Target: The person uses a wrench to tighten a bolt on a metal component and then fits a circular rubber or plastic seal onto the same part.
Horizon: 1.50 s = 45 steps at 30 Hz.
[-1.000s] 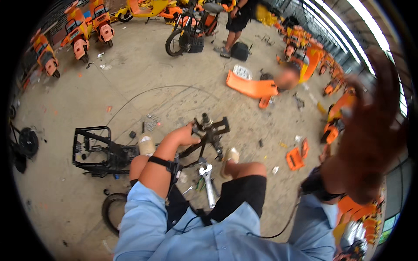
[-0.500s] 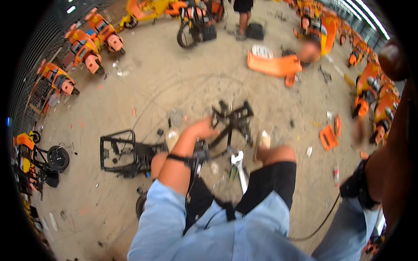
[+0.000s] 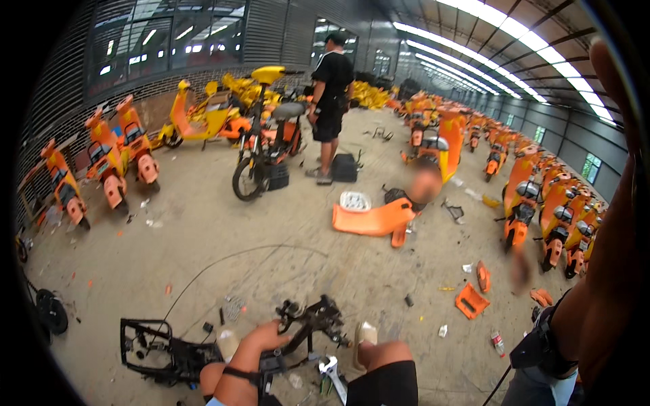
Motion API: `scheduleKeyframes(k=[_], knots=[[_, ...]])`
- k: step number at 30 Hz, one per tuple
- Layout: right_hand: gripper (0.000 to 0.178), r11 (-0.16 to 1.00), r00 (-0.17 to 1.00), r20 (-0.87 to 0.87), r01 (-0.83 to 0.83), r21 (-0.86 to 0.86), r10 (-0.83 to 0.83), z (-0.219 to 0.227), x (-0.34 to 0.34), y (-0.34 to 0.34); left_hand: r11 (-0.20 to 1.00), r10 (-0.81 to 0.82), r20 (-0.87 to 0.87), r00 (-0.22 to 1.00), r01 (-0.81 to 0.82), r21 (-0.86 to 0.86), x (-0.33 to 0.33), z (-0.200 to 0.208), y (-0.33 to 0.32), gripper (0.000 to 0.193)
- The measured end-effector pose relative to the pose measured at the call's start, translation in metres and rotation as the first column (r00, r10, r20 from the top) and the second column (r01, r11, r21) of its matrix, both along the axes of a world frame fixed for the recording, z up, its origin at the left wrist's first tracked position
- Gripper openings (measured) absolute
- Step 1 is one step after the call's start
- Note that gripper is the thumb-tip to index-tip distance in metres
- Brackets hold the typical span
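Observation:
A stripped black scooter frame lies on the floor in front of me, across my feet. My left hand reaches down to its front end, fingers curled round a frame tube. Close beside that hand stands the frame's bracketed end. Between my legs rests a silver adjustable wrench, touched by neither hand. Raised very near the camera at the right edge is my right hand, dark and blurred; its fingers are too unclear to read.
An orange body panel and a white tray lie ahead. Smaller orange pieces and a plastic bottle are to the right. A person in black stands near a dark scooter. Rows of orange scooters line the right.
My view has tilted up, so the far hall and the standing person's whole body now show. The left hand stays at the frame; the right remains raised.

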State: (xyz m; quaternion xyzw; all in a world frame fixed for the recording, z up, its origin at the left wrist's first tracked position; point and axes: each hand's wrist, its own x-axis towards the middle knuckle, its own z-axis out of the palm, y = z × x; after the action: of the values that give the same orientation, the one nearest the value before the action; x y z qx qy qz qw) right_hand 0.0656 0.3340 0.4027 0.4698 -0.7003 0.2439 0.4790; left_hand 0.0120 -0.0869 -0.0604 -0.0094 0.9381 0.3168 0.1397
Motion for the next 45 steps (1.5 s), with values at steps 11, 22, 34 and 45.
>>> scheduleKeyframes(k=[11,22,34,45], knots=[[0.075,0.989,0.993,-0.071,0.102,0.107,-0.095,0.018,0.001,0.004,0.99,-0.044,0.031,0.999,0.039,0.138,-0.006,0.012,0.025,0.081],[0.075,0.991,0.997,0.076,0.004,0.137,-0.014,-0.018,-0.046,-0.004,0.995,-0.016,0.05,0.999,0.011,0.102,-0.005,0.018,0.029,0.077],[0.075,0.983,0.972,0.191,-0.155,0.098,0.135,-0.069,-0.068,-0.03,0.998,-0.018,-0.065,0.998,0.022,0.055,-0.003,0.025,0.034,0.071],[0.075,0.913,0.831,0.411,-0.409,-0.005,0.375,-0.088,-0.075,-0.042,0.999,0.004,-0.038,0.999,-0.002,0.054,-0.009,0.014,0.041,0.075]])
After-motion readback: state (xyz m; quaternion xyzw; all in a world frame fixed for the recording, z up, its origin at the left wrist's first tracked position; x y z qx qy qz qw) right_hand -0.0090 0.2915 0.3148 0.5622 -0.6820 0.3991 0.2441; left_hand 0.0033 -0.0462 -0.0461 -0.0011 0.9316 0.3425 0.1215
